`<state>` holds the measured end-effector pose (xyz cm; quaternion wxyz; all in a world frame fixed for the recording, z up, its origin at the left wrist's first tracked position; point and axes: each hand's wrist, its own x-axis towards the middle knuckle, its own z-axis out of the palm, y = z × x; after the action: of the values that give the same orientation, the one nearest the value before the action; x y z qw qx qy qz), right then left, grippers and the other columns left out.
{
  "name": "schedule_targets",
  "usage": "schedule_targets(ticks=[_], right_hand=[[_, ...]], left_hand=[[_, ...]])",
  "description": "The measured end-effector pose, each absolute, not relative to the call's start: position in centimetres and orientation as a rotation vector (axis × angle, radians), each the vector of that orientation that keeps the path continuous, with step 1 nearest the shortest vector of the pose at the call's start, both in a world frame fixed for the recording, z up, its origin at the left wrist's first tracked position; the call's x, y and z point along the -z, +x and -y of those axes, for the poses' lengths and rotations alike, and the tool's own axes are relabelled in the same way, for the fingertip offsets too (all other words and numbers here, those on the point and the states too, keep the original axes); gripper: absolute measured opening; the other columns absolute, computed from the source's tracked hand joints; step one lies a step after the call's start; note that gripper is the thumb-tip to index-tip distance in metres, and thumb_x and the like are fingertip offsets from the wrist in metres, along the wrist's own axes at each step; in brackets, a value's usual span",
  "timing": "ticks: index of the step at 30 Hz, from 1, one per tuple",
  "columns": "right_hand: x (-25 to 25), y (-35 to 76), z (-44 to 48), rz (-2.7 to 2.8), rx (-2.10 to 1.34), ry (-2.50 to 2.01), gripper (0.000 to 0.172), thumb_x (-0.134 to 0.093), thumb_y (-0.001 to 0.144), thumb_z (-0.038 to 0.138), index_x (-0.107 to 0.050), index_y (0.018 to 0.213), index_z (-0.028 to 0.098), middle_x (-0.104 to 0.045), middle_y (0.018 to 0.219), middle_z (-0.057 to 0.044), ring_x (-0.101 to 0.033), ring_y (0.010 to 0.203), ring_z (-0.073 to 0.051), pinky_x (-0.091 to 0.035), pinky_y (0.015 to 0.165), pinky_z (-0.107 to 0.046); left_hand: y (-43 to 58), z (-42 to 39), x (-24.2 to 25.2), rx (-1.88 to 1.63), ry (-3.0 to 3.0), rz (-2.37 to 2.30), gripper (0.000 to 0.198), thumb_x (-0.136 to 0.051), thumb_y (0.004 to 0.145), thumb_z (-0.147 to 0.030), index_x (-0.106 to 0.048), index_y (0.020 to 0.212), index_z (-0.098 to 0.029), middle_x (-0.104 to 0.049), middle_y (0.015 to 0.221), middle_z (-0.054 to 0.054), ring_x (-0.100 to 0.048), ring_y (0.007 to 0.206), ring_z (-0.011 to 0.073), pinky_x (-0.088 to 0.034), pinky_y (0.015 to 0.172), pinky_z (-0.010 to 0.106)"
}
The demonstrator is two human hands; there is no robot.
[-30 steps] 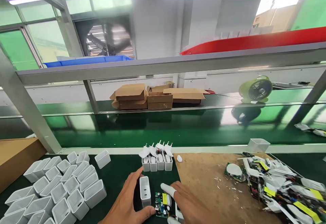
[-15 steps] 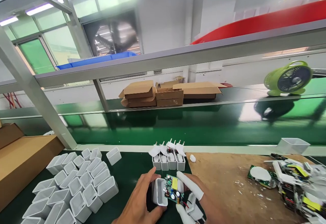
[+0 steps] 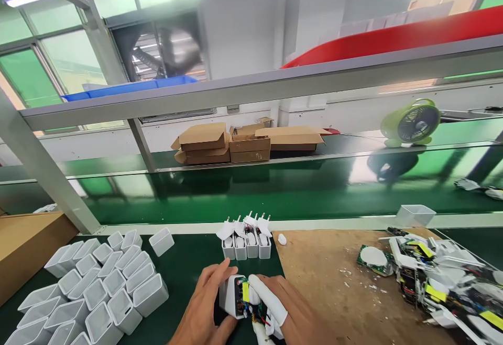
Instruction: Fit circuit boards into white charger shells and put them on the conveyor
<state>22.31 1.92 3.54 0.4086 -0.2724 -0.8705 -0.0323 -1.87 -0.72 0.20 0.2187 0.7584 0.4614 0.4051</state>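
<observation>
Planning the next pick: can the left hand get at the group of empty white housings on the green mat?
Probably yes. The empty white housings lie open on the green mat beside the left hand, nothing between. But that hand's grip is on the white housing.

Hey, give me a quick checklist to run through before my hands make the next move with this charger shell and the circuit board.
1. Shell held: ok. Left hand grips the white shell on the green mat.
2. Board entering the shell: ok. Right hand presses the circuit board into its open end.
3. Board fully seated: not ok, part of it shows outside.
4. Wires free of the rim: cannot tell, fingers cover them.
5. Place for the finished unit: ok. Row of assembled chargers stands just behind.
6. Supply: ok. Empty shells at left, pile of boards at right.
</observation>
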Motion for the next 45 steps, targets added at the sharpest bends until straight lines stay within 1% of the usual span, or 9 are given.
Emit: schedule_targets(ticks=[7,10,16,21,27,34,41,43,45], right_hand=[[-1.3,22.5,-2.3,2.208,0.124,-0.694,0.069,-0.051,0.067,0.010,-0.062,0.135,0.012,-0.072,0.123,-0.016,-0.068,0.100,-0.031,-0.060,0.089,-0.042],[-0.4,22.4,-2.4,2.212,0.105,-0.700,0.068,-0.050,0.066,0.010,-0.063,0.133,0.013,-0.072,0.126,-0.017,-0.067,0.104,-0.032,-0.059,0.091,-0.043],[-5.2,22.5,-0.9,2.293,0.070,-0.727,0.063,-0.051,0.063,0.008,-0.062,0.125,0.012,-0.073,0.126,-0.016,-0.067,0.096,-0.029,-0.060,0.085,-0.039],[-9.4,23.1,0.5,2.458,0.061,-0.855,0.053,-0.058,0.068,0.005,-0.066,0.118,0.017,-0.072,0.127,-0.013,-0.067,0.098,-0.029,-0.059,0.089,-0.039],[-7.9,23.2,0.0,2.496,-0.086,-0.823,0.038,-0.052,0.081,0.005,-0.068,0.116,0.009,-0.068,0.136,-0.019,-0.064,0.106,-0.030,-0.058,0.094,-0.041],[-7.5,23.3,-0.1,2.522,-0.112,-0.781,0.026,-0.054,0.081,0.006,-0.070,0.101,0.010,-0.065,0.141,-0.021,-0.060,0.110,-0.032,-0.054,0.098,-0.045],[-6.5,22.8,-0.3,2.524,-0.250,-0.727,0.041,-0.053,0.082,0.002,-0.066,0.121,0.009,-0.067,0.134,-0.020,-0.061,0.106,-0.032,-0.057,0.091,-0.046],[-6.6,22.7,-0.5,2.459,-0.323,-0.730,0.035,-0.063,0.089,0.012,-0.065,0.124,0.011,-0.068,0.132,-0.018,-0.062,0.111,-0.032,-0.058,0.095,-0.047],[-7.0,22.7,-0.6,2.377,-0.467,-0.738,0.040,-0.071,0.094,0.028,-0.063,0.130,0.014,-0.069,0.132,-0.017,-0.063,0.118,-0.030,-0.058,0.100,-0.045]], left_hand=[[-1.7,0.8,-0.1,-1.118,2.143,-1.275,0.089,-0.059,0.098,-0.015,-0.013,0.168,-0.043,-0.057,0.155,0.008,-0.049,0.145,0.0335,-0.051,0.116,0.056],[-1.8,0.9,-0.3,-1.091,2.157,-1.268,0.091,-0.059,0.096,-0.011,-0.013,0.168,-0.043,-0.058,0.155,0.008,-0.048,0.146,0.0330,-0.049,0.118,0.057],[-1.9,1.1,-0.8,-1.055,2.170,-1.275,0.095,-0.059,0.093,-0.005,-0.013,0.167,-0.044,-0.058,0.155,0.006,-0.047,0.146,0.0302,-0.048,0.120,0.054],[-2.1,1.1,-0.8,-1.039,2.175,-1.264,0.099,-0.060,0.091,-0.004,-0.010,0.167,-0.045,-0.055,0.156,0.006,-0.047,0.146,0.0309,-0.047,0.121,0.058],[-2.0,1.2,-1.2,-1.047,2.191,-1.252,0.092,-0.058,0.095,-0.007,-0.012,0.167,-0.043,-0.056,0.154,0.007,-0.050,0.143,0.0299,-0.049,0.120,0.057],[-2.1,1.1,-1.3,-1.029,2.204,-1.264,0.091,-0.061,0.095,-0.006,-0.015,0.166,-0.040,-0.057,0.152,0.008,-0.050,0.142,0.0294,-0.048,0.121,0.054],[-1.7,1.7,-1.6,-1.015,2.197,-1.194,0.091,-0.061,0.096,-0.007,-0.015,0.166,-0.040,-0.058,0.154,0.010,-0.053,0.143,0.0306,-0.046,0.122,0.056],[-1.6,1.8,-1.6,-0.966,2.138,-1.145,0.092,-0.065,0.098,-0.013,-0.010,0.167,-0.043,-0.055,0.158,0.009,-0.054,0.146,0.0304,-0.045,0.123,0.056],[-1.5,1.8,-1.7,-0.888,2.028,-1.105,0.093,-0.067,0.101,-0.023,-0.005,0.168,-0.042,-0.050,0.164,0.010,-0.052,0.149,0.0310,-0.042,0.125,0.057]])
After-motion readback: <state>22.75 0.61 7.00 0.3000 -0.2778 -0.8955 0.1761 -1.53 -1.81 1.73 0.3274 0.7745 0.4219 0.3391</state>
